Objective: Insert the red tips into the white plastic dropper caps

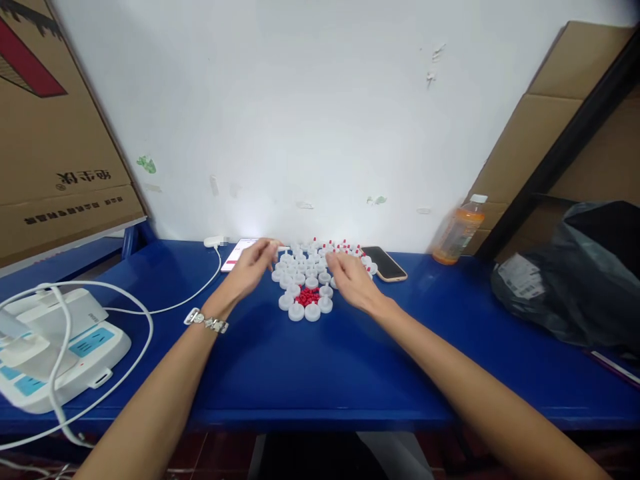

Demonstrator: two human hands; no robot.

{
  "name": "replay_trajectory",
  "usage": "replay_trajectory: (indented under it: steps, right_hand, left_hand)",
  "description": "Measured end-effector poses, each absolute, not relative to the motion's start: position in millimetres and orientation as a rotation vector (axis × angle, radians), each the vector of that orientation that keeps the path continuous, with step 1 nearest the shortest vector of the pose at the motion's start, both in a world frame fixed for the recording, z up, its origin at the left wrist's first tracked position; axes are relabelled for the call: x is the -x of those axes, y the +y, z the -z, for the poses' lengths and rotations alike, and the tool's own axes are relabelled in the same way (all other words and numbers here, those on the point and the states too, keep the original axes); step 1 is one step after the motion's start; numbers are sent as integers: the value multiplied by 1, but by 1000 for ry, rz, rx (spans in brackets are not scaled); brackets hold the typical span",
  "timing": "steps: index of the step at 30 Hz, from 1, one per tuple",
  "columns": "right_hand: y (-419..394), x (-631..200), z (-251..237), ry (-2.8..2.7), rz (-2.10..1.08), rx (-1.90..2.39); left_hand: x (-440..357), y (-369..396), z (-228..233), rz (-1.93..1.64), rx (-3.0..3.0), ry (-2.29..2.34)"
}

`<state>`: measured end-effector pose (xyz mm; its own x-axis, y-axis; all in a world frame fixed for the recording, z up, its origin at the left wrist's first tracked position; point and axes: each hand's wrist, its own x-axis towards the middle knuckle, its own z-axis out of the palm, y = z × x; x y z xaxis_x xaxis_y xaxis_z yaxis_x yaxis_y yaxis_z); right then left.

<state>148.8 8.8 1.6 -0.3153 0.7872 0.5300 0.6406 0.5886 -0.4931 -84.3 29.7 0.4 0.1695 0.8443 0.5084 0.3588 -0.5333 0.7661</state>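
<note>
White round caps with narrow spouts (pixel 312 311) are clustered on the blue table. A small pile of red tips (pixel 307 297) lies ringed by the nearest caps. At the cluster's left edge, my left hand (pixel 254 263) is raised with its fingers curled together; whatever they may hold is too small to name. My right hand (pixel 353 277) is over the cluster's right side, thumb and fingers closed, its grip hidden. Behind it, several white caps bear red tips (pixel 344 243) on their spouts.
A lit phone (pixel 240 252) lies behind my left hand, a dark phone (pixel 384 264) right of the caps. A power strip (pixel 95 350) with looping white cable sits at left. An orange drink bottle (pixel 457 230) and black bag (pixel 570 273) are at right.
</note>
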Motion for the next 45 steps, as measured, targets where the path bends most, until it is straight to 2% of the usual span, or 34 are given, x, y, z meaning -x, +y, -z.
replay_trajectory:
  steps: [6,16,22,27,31,34,40,45]
  right_hand:
    - [11,-141,5,-2436,20,1157]
    - [26,-125,6,-2651,31,1129]
    - [27,-135,3,-2518,-127,1136]
    - [25,-157,-7,-2049,-496,1060]
    - [20,-172,-9,-1932,-720,971]
    - [13,-188,-8,-1911,-677,1030]
    - [0,-202,0,-2213,-553,1194]
    - [10,-199,1,-2144,-439,1268]
  left_hand:
    - [81,17,0,-1069,-2250,1262]
    - [82,17,5,-886,-2362,1306]
    - [81,15,5,-902,-2351,1276]
    - [64,14,6,-992,-2322,1146]
    - [40,12,3,-1012,-2324,1082]
    - [30,11,-1,-982,-2375,1080]
    - [29,17,-4,-957,-2479,1188]
    - [19,28,-8,-881,-2593,1181]
